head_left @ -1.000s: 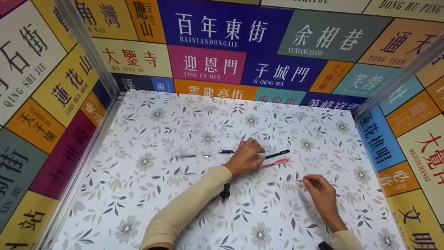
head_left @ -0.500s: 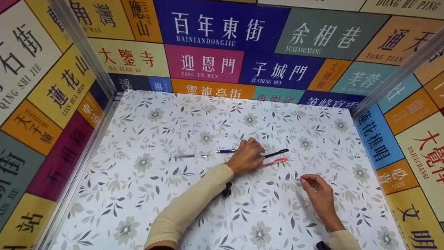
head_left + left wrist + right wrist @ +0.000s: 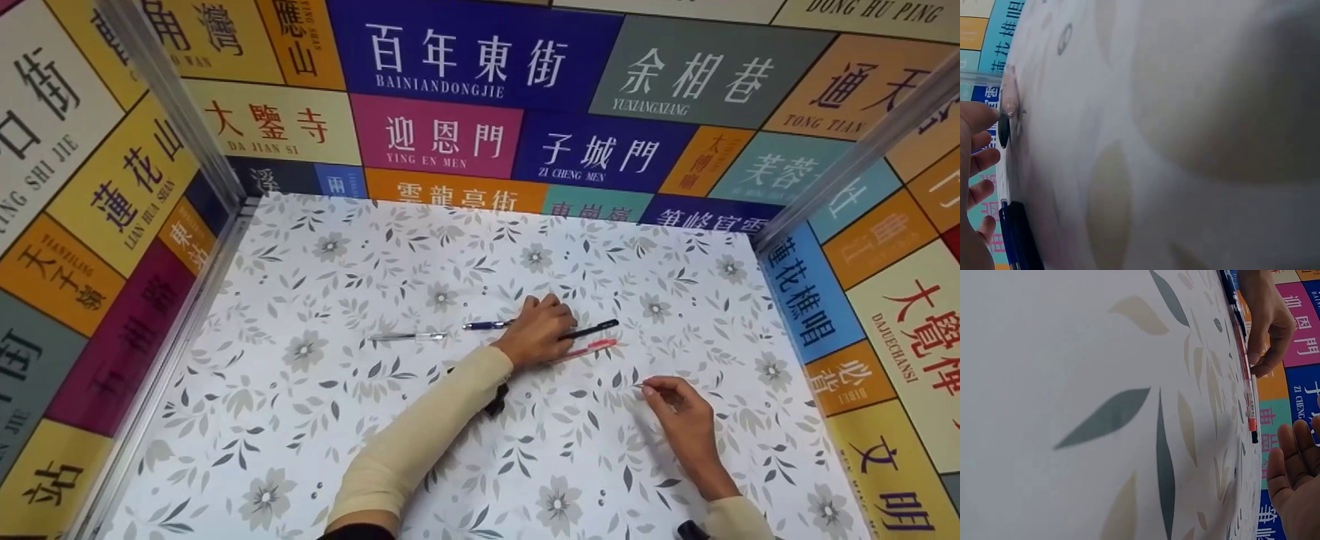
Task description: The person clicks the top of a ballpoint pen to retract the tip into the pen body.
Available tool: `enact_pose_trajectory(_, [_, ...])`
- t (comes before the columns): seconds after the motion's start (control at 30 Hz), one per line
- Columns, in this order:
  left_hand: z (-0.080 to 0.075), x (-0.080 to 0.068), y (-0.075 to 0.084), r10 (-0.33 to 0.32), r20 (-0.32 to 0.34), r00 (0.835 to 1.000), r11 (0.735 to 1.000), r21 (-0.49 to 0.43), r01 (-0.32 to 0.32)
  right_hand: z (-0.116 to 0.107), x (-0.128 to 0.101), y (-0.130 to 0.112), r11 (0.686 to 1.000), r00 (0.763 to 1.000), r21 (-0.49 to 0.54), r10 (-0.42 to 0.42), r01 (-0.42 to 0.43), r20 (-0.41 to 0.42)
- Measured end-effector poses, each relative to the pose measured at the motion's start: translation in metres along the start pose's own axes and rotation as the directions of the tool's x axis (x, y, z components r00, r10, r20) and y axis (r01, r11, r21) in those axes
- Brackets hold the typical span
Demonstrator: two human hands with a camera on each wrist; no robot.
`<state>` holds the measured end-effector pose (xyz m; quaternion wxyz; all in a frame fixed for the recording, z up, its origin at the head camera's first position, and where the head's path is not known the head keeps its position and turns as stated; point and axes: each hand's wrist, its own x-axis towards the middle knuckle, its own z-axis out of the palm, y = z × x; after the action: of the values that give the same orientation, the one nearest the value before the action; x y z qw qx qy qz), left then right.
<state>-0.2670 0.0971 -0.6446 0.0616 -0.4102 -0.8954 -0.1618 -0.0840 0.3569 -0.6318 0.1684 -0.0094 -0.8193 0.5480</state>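
Note:
My left hand (image 3: 536, 334) reaches over the middle of the table, thumb and fingertips pinching the near-left part of a black pen (image 3: 598, 328). That pen slants up to the right, its cap end showing beyond my fingers. Just below it lies a translucent pink-red pen (image 3: 598, 346), partly covered by the hand. To the left, a blue pen (image 3: 485, 325) has its right end close by the hand. A clear pen (image 3: 409, 337) lies further left. Relaxed and holding nothing, my right hand (image 3: 684, 412) hovers at the right; the right wrist view shows its fingers (image 3: 1300, 450) loosely bent.
White floral cloth (image 3: 360, 457) covers the table. Panels with coloured street-name signs (image 3: 442, 139) rise along the back, left and right sides. Clear corner posts (image 3: 187, 105) join the panels.
My left hand has slid slightly right along the black pen, so more of the blue pen shows. The right hand stays nearly still; the head view has shifted a little.

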Motion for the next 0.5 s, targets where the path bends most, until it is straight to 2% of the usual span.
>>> enact_pose_trajectory(0.23, [0.005,0.007,0.003,0.007,0.034,0.999,0.997,0.076,-0.010,0.002,-0.002,-0.005,0.999,1.000,-0.008,0.031,-0.031,-0.002])
enact_pose_trajectory(0.5, [0.004,0.019,0.011,0.017,0.058,0.998,0.989,0.149,-0.026,-0.006,-0.003,0.002,1.000,1.000,0.005,0.004,-0.004,0.027])
